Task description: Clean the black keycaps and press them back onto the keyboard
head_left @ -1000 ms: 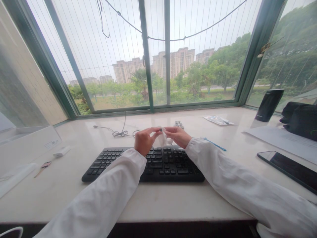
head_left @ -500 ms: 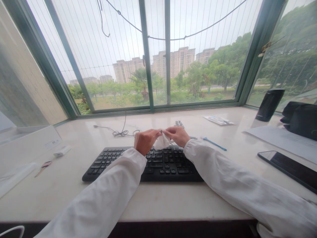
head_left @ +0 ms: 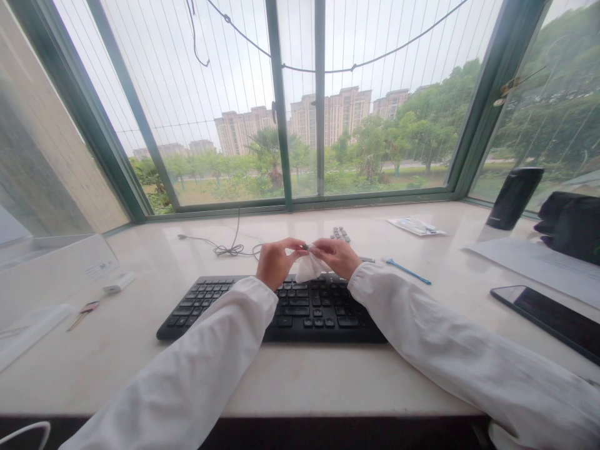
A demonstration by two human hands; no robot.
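Above the back edge of a black keyboard (head_left: 300, 312), my two hands meet at the fingertips. My left hand (head_left: 275, 261) pinches a small dark piece (head_left: 305, 247), too small to identify. My right hand (head_left: 338, 256) is closed on a white cloth or tissue (head_left: 309, 269), which hangs down over the keyboard's back part and touches the dark piece. Behind my right hand, several small grey keycaps (head_left: 340, 234) lie on the white tabletop (head_left: 300, 381).
A blue stick (head_left: 407, 271), a small packet (head_left: 415, 226), a phone (head_left: 548, 319), paper (head_left: 534, 262) and a black cylinder (head_left: 514, 199) lie or stand right. Left are a coiled cable (head_left: 229, 250), a white adapter (head_left: 119, 283), a key (head_left: 83, 315) and a white box (head_left: 56, 262).
The fingers of my left hand have shifted and spread a little around the dark piece, which shows more clearly. The cloth hangs slightly farther right. The view has moved slightly.
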